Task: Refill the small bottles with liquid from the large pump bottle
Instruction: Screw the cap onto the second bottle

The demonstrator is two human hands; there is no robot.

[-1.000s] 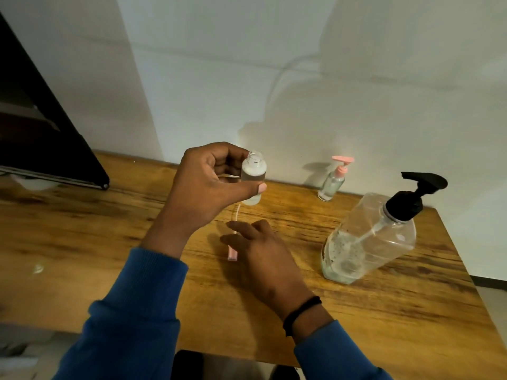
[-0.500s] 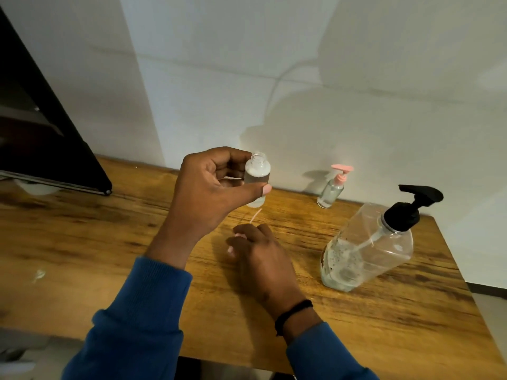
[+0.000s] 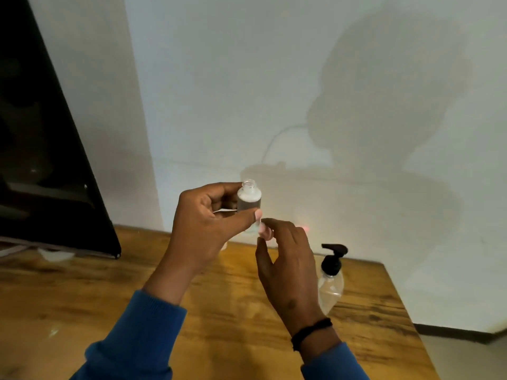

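At the centre of the frame our left hand [image 3: 203,229] grasps the small bottle [image 3: 249,200], thumb across its front and fingers curled behind, and holds it upright with the uncapped neck on top, which we take to be so that the mouth stays level and free to receive liquid. Just below and to the right, our right hand [image 3: 288,267] rises with loosely spread fingers, the fingertips [image 3: 265,231] right beside the bottle's base; it grips nothing we can see, though whether it touches the bottle we cannot tell. A black band [image 3: 311,329] circles that wrist above the blue sleeve [image 3: 333,363]. Lower right of centre, partly hidden behind the right hand, the large pump bottle [image 3: 330,281] stands on the wooden table [image 3: 82,297], black pump head up and close enough, we judge, to bring the open neck under its spout next. A faint pink blur by the wall behind the fingers may be another small bottle's cap, but it is too smeared to say. At the left edge a dark panel [image 3: 41,160] leans over the table.
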